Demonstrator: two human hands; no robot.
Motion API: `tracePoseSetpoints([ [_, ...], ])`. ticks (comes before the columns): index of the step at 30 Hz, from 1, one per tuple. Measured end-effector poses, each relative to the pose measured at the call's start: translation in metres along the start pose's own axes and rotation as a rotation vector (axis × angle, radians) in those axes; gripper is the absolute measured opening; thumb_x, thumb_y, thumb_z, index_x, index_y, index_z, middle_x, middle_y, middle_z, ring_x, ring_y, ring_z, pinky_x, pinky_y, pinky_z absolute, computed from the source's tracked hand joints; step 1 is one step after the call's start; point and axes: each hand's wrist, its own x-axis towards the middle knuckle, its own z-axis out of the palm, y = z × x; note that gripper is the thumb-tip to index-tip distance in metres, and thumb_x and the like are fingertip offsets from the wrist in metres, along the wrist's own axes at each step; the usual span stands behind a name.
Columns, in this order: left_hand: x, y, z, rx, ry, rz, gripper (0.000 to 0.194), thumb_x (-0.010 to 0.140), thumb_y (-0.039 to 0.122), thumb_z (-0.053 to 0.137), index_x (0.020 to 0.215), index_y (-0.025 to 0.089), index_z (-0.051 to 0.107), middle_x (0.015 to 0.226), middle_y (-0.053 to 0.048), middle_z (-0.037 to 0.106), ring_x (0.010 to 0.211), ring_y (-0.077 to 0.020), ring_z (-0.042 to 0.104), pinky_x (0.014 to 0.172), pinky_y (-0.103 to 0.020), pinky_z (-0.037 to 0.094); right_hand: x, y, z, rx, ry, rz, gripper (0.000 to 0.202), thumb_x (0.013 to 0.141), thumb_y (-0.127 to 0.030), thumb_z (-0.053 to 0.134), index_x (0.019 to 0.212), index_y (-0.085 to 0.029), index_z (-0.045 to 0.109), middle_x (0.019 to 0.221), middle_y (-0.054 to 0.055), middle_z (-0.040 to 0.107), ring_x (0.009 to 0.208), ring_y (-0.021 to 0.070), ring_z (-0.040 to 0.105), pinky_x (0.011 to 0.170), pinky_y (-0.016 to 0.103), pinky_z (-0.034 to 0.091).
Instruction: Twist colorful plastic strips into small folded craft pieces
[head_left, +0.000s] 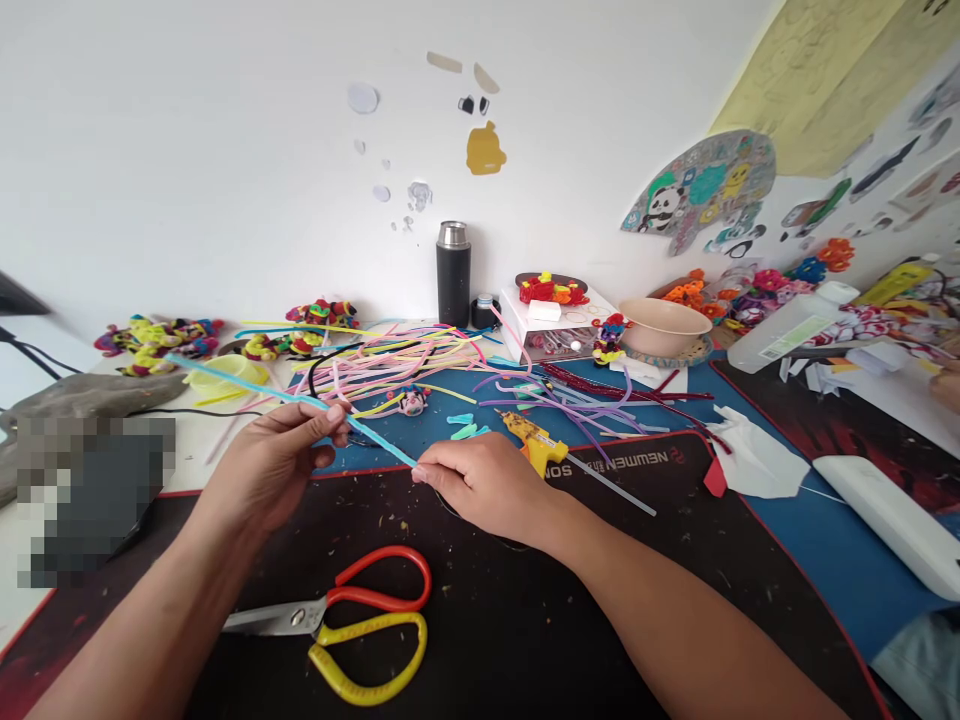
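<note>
A light blue pipe cleaner point(384, 443) stretches between my two hands above the black mat. My left hand point(289, 440) pinches it between thumb and fingers, and its free end runs up to the left. The fingers of my right hand point(480, 480) are closed on its lower end. Below my hands lie scissors point(304, 615) with one red and one yellow handle; my left forearm hides their blade tips. Just past my right hand is a yellow glue gun point(536, 443) with a clear glue stick point(615, 487) at its rear. Small blue-green bent pieces point(469, 430) lie beyond my fingers.
Pink and yellow pipe cleaners point(405, 365) are heaped behind my hands, with purple ones point(600, 405) to the right. A black thermos point(454, 275), a white box point(525, 330) and a beige bowl point(664, 330) stand along the wall. White bottle point(795, 325) leans at right.
</note>
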Motion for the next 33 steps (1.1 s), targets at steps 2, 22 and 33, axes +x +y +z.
tracePoseSetpoints([
  [2,0.001,0.000,-0.001,-0.001,0.002,0.007,0.038,0.048,0.035,0.109,0.060,0.017,0.078,0.062,-0.004,0.069,0.060,-0.0126,0.058,0.045,-0.018,0.039,0.000,-0.001,0.000,0.004,0.006,0.010,0.023,0.111,-0.030,0.065,0.100,-0.023,0.084,0.093,0.003,0.085,0.086,0.0195,0.075,0.075,0.028,0.043],
  [22,-0.028,0.019,0.029,0.068,-0.110,-0.113,0.059,0.032,0.056,0.111,0.049,0.019,0.068,0.048,0.002,0.060,0.046,-0.0095,0.051,0.041,-0.018,0.043,0.001,0.000,0.000,0.751,-0.230,0.248,0.060,0.096,-0.078,0.067,0.105,-0.019,0.075,0.091,0.004,0.075,0.068,0.0151,0.074,0.051,0.020,0.049],
  [33,-0.031,-0.006,0.028,0.151,-0.359,-0.132,0.042,0.064,0.053,0.104,0.074,0.018,0.082,0.063,-0.002,0.071,0.057,-0.0132,0.060,0.049,-0.020,0.049,0.002,-0.008,0.000,0.798,-0.107,0.267,0.043,0.096,-0.061,0.078,0.093,-0.018,0.074,0.067,-0.003,0.067,0.052,0.0114,0.061,0.049,0.022,0.049],
])
